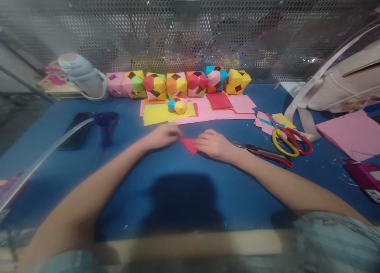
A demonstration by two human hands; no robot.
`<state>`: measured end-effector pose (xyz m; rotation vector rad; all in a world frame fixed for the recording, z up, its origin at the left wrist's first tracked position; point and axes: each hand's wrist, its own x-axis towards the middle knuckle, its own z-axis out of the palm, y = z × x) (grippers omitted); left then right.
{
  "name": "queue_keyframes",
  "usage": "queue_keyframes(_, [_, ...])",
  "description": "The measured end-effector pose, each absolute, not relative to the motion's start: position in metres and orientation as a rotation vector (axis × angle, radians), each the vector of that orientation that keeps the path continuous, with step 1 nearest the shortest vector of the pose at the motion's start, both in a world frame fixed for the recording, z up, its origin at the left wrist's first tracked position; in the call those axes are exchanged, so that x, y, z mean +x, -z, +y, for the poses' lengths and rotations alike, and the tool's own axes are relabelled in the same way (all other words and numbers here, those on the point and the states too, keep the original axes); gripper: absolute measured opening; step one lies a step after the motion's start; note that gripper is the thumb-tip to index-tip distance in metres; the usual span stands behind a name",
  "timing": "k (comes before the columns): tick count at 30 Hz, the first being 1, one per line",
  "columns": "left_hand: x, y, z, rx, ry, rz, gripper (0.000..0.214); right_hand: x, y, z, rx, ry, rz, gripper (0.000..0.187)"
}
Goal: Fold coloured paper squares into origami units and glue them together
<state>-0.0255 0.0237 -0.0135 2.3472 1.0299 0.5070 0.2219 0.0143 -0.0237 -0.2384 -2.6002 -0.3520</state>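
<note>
Between my two hands, on the blue tabletop (178, 186), is a small red piece of paper (189, 146) that looks folded to a point. My left hand (168, 134) is closed, its fingertips pinching the upper left corner of the paper. The fingers of my right hand (215, 145) are bent and press together on the paper's right side, covering part of it. Motion blur softens the fingers and the folds. Just beyond my hands lie a yellow sheet (157, 114) and a small blue, yellow and pink paper ball (179, 106).
Colourful folded paper balls (154, 86) line the back, before a perforated metal panel (133, 35). Pliers (267, 152) and scissors (289, 138) lie right; a purple box-like tool (363, 178) sits farther right. At left are a glue gun (106, 124), a phone (77, 131) and a bottle (84, 77).
</note>
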Motion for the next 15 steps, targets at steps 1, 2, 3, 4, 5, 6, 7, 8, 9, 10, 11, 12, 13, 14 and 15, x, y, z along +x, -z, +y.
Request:
queue_keyframes(1, [-0.0257, 0.0139, 0.0239, 2.348, -0.506, 1.030, 0.017, 0.2222, 0.0234, 0.0141, -0.241, 0.353, -2.608, 0.029])
queue_keyframes(2, [-0.0258, 0.0143, 0.0241, 2.350, -0.508, 1.029, 0.018, 0.2224, 0.0231, 0.0139, -0.243, 0.353, -2.617, 0.030])
queue_keyframes(3, [-0.0260, 0.0145, 0.0243, 2.353, -0.510, 1.027, 0.018, 0.2226, 0.0227, 0.0137, -0.241, 0.356, -2.621, 0.030])
queue_keyframes(4, [-0.0260, 0.0145, 0.0243, 2.356, -0.512, 1.024, 0.018, 0.2227, 0.0222, 0.0136, -0.238, 0.361, -2.623, 0.030])
queue_keyframes(5, [-0.0260, 0.0144, 0.0243, 2.359, -0.512, 1.018, 0.018, 0.2227, 0.0217, 0.0135, -0.232, 0.367, -2.621, 0.030])
queue_keyframes(6, [-0.0260, 0.0142, 0.0242, 2.361, -0.511, 1.016, 0.018, 0.2226, 0.0211, 0.0134, -0.225, 0.376, -2.615, 0.030])
queue_keyframes(7, [-0.0259, 0.0139, 0.0241, 2.362, -0.509, 1.016, 0.018, 0.2224, 0.0205, 0.0134, -0.216, 0.387, -2.606, 0.029])
queue_keyframes(8, [-0.0257, 0.0136, 0.0240, 2.362, -0.507, 1.020, 0.018, 0.2220, 0.0199, 0.0134, -0.207, 0.398, -2.597, 0.029])
queue_keyframes(9, [-0.0256, 0.0133, 0.0238, 2.362, -0.506, 1.024, 0.018, 0.2216, 0.0194, 0.0133, -0.198, 0.408, -2.590, 0.028])
queue_keyframes(10, [-0.0254, 0.0130, 0.0237, 2.362, -0.508, 1.029, 0.017, 0.2211, 0.0190, 0.0134, -0.194, 0.415, -2.588, 0.027])
queue_keyframes(11, [-0.0252, 0.0129, 0.0237, 2.361, -0.509, 1.033, 0.017, 0.2207, 0.0187, 0.0134, -0.193, 0.419, -2.591, 0.027])
queue_keyframes(12, [-0.0251, 0.0127, 0.0237, 2.360, -0.511, 1.035, 0.017, 0.2203, 0.0186, 0.0135, -0.197, 0.421, -2.598, 0.027])
queue_keyframes(13, [-0.0250, 0.0127, 0.0237, 2.360, -0.511, 1.034, 0.017, 0.2200, 0.0187, 0.0137, -0.201, 0.420, -2.605, 0.027])
queue_keyframes(14, [-0.0250, 0.0126, 0.0237, 2.361, -0.509, 1.032, 0.017, 0.2199, 0.0190, 0.0140, -0.204, 0.419, -2.610, 0.028])
queue_keyframes(15, [-0.0250, 0.0126, 0.0237, 2.362, -0.507, 1.030, 0.017, 0.2199, 0.0193, 0.0143, -0.205, 0.418, -2.614, 0.028])
